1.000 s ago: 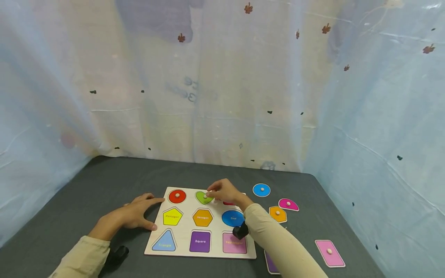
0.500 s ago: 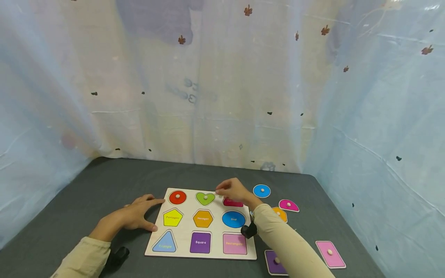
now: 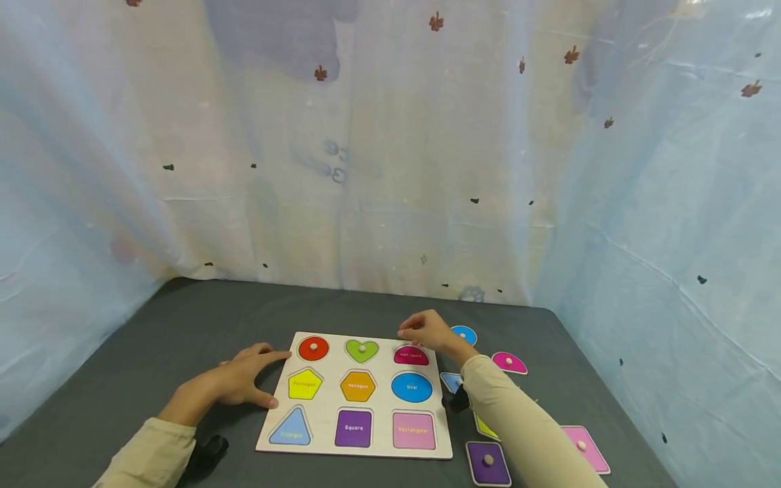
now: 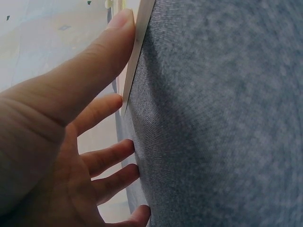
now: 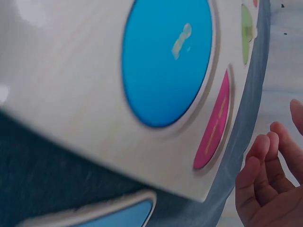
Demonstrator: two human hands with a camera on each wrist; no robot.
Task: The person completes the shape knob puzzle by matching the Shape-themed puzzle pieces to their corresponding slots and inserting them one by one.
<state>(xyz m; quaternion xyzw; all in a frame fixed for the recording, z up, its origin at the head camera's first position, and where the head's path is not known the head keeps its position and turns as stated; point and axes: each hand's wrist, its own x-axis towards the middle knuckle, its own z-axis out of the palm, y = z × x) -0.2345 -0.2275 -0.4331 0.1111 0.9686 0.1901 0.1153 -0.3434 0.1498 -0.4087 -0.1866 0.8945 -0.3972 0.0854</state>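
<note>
A wooden shape board [image 3: 378,400] lies on the grey table. A red circle piece [image 3: 313,348] and a green heart piece [image 3: 361,350] sit in its far row. The magenta half-round slot [image 3: 411,355] and the other slots hold no pieces. My left hand [image 3: 241,379] lies flat on the table, straight fingers and thumb [image 4: 109,42] against the board's left edge [image 4: 141,33]. My right hand [image 3: 427,330] hovers over the board's far right corner, fingers [image 5: 265,184] loosely curled and empty, near the half-round slot [image 5: 215,125].
Loose pieces lie right of the board: a blue oval [image 3: 466,334], a magenta half-round [image 3: 509,362], a blue triangle [image 3: 451,381], a yellow piece [image 3: 485,427], a purple square [image 3: 488,463], a pink rectangle [image 3: 582,447]. Pale curtains close in the table [image 3: 183,318].
My right hand has let go of the green heart's knob and moved right to the board's far right corner. The left hand has stayed put.
</note>
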